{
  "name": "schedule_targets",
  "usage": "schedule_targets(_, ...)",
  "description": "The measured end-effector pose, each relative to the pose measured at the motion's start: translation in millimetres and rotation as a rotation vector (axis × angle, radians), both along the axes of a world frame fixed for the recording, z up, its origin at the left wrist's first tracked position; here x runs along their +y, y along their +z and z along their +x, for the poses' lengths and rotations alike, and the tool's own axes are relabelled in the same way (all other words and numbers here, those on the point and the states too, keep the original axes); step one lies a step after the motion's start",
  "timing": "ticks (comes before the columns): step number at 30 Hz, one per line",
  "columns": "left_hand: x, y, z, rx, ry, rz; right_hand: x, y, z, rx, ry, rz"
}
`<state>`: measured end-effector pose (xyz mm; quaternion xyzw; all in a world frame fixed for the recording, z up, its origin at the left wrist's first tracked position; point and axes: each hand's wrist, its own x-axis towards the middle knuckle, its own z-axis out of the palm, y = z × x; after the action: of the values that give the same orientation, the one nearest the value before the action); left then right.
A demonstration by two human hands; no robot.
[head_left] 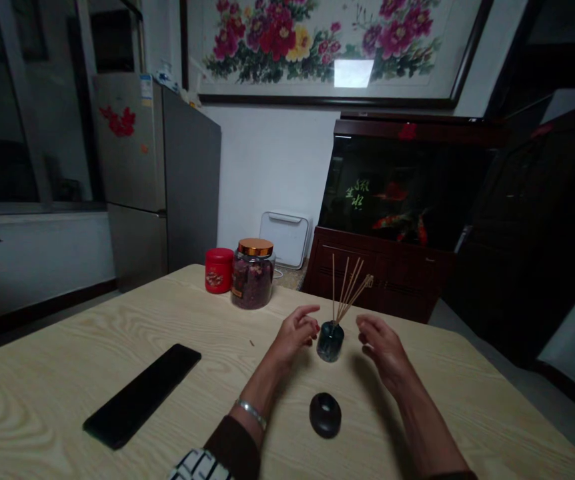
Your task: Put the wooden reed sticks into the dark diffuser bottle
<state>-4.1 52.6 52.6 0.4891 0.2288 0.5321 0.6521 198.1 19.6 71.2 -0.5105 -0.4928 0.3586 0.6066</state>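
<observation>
A reed diffuser (330,341) stands upright on the wooden table, a dark glass bottle with several thin reeds fanning out of its neck. One reed carries a small pale ornament (368,281) at its tip. My left hand (297,333) is just left of the bottle, fingers partly bent and apart; whether a fingertip touches the glass I cannot tell. To the right, my right hand (381,347) hovers with loosely curved fingers, a gap between it and the bottle. Neither hand holds anything. Nearer to me lies a smooth black oval object (325,415) with a lighter round spot on top.
On the left of the table (187,413) lies a long flat black slab (145,393). A red canister (219,270) and a copper-lidded glass jar (252,277) stand at the back edge. Beyond are a fridge (135,167) and a fish tank (397,187).
</observation>
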Motion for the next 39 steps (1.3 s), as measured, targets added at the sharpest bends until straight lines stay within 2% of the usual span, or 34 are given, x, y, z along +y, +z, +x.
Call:
schedule_targets(2,10.4,-33.4,6.5,0.162,0.107,0.036,21.2,-29.2,-3.0,-0.067,-0.029,-0.033)
schedule_targets(4,15.7,-61.7,13.0,0.269,0.199,0.085,37.2,-49.4,-9.4,-0.122,-0.012,-0.025)
schedule_targets(7,17.7,-87.8,20.0,0.41,0.222,0.188,51.0,-65.1,-18.2,-0.218,0.037,-0.007)
schedule_targets(10,17.3,-95.1,22.9,0.469,0.213,0.24,51.1,-71.6,-22.0,-0.289,0.053,-0.002)
schedule_targets(16,10.6,-83.1,21.6,0.494,0.159,0.272,30.8,-72.2,-33.8,-0.392,0.07,0.045)
schedule_targets(20,7.7,-79.4,20.8,0.5,0.129,0.28,33.6,-54.6,-57.7,-0.26,0.077,0.114)
schedule_targets(23,7.8,-80.2,20.3,0.528,0.144,0.262,41.1,-18.7,-66.3,-0.149,0.042,0.189)
schedule_targets(25,7.7,-80.5,19.7,0.533,0.152,0.262,45.1,12.9,-54.4,-0.046,-0.028,0.252)
schedule_targets(27,7.1,-80.2,19.2,0.526,0.157,0.256,46.0,38.2,-26.1,0.048,-0.136,0.312)
schedule_targets(28,6.9,-80.0,18.9,0.521,0.156,0.25,44.3,44.2,-7.6,0.007,-0.167,0.293)
schedule_targets(29,6.7,-79.6,18.7,0.519,0.153,0.242,40.6,44.0,12.0,-0.129,-0.183,0.211)
schedule_targets(31,6.5,-79.0,18.4,0.522,0.152,0.229,25.8,24.4,49.6,-0.592,-0.182,-0.007)
schedule_targets(33,6.8,-78.4,18.1,0.528,0.149,0.221,2.6,-14.2,77.8,-1.053,-0.126,-0.208)
schedule_targets(34,6.9,-78.2,18.0,0.53,0.147,0.221,-10.7,-35.8,86.9,-1.204,-0.11,-0.288)
schedule_targets(36,7.1,-77.9,17.7,0.529,0.148,0.228,-36.2,-72.1,94.4,-1.318,-0.1,-0.362)
schedule_targets(37,7.1,-77.7,17.6,0.529,0.149,0.235,-47.0,-83.5,93.5,-1.349,-0.1,-0.363)
schedule_targets(39,7.1,-77.5,17.6,0.531,0.154,0.247,-62.7,-89.3,84.3,-1.402,-0.109,-0.307)
